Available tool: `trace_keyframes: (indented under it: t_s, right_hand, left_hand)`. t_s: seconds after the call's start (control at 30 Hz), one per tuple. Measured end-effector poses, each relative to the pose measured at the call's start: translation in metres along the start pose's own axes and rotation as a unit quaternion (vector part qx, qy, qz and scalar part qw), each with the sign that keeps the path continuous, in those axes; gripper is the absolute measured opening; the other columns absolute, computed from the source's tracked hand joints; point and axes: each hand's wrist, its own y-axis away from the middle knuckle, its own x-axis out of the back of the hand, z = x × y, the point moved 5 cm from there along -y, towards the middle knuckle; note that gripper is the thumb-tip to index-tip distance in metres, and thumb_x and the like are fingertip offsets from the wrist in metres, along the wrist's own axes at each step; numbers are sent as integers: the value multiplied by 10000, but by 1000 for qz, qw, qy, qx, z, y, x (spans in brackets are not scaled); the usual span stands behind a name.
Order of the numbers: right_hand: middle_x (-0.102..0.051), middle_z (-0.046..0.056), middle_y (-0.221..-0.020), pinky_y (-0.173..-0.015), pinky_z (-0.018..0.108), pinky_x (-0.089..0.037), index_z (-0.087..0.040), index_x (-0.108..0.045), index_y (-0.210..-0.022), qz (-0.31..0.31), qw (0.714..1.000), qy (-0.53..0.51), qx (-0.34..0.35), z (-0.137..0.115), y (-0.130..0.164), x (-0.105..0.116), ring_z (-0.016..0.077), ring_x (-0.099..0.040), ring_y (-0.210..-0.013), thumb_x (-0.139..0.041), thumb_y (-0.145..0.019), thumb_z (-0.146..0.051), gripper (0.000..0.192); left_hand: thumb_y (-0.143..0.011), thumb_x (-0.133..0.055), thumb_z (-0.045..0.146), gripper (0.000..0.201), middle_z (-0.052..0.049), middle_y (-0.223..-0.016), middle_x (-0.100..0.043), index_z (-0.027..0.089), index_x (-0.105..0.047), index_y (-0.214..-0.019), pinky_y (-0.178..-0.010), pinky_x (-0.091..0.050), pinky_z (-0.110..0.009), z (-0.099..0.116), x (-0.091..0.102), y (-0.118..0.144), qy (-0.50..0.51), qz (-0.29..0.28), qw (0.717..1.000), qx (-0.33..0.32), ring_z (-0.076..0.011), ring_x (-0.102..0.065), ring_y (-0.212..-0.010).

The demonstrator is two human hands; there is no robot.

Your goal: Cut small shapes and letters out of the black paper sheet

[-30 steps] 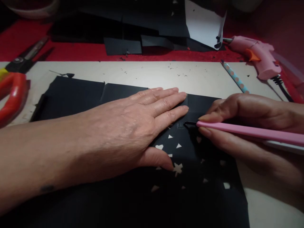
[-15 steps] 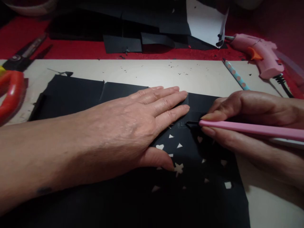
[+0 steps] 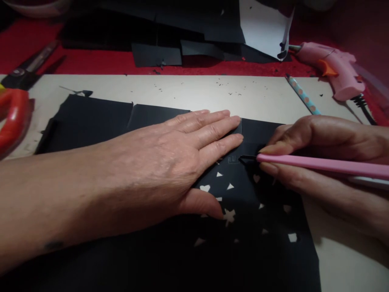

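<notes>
My left hand (image 3: 170,162) lies flat, fingers together, pressing down a black paper sheet (image 3: 261,251) on a pale board (image 3: 194,95). The sheet has several small cut-out shapes, among them hearts, triangles and a star. My right hand (image 3: 322,162) grips a pink craft knife (image 3: 322,165) like a pen. Its dark blade tip touches the paper just right of my left fingertips, beside a small outlined shape.
Red-handled scissors (image 3: 13,117) lie at the left edge. A pink glue gun (image 3: 332,69) and a dotted blue pencil (image 3: 300,95) sit at the back right. More black paper pieces (image 3: 158,54) and a white sheet (image 3: 264,30) rest on the red surface behind.
The knife tip and my right hand have shifted very slightly to the right. My left hand stays pressed on the paper.
</notes>
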Motion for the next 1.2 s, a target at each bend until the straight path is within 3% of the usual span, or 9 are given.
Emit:
trace_keyframes:
  t_s: [0.37,0.53,0.83,1.2]
  right_hand:
    - [-838,-54,-925,-507,308,-500,-383,-750,-887,8,1000,25,-14,-3,4,6,225,-776,-774,-749,-909,-576,194]
    - [-830,-51,-902,-475,289,-491,-381,-743,-884,-6,1000,25,-12,-4,2,2,201,-755,-721,-737,-924,-562,186]
    - [-840,-44,-959,-461,287,-481,-370,-738,-916,1,1000,16,-17,1,6,3,220,-789,-767,-720,-911,-642,273]
    - [-842,-54,-946,-452,295,-459,-385,-752,-910,11,1000,19,-20,-3,6,2,218,-782,-766,-731,-912,-612,228]
  left_hand:
    - [-987,-461,818,931,-64,-1823,-164,238,-349,-1707,-1382,-204,-571,-1,-4,-3,-17,-14,1000,11,-391,-196,-1682]
    - [-990,-498,795,895,-57,-1813,-218,251,-389,-1691,-1378,-228,-573,1,-1,-1,-8,2,1000,6,-408,-237,-1666]
    - [-990,-495,794,922,-85,-1812,-202,209,-382,-1694,-1378,-224,-579,0,-1,0,-7,2,1000,3,-422,-237,-1663]
    - [-968,-499,827,915,-27,-1822,-170,294,-363,-1700,-1379,-214,-582,-1,-3,-3,-12,-12,1000,18,-400,-221,-1674]
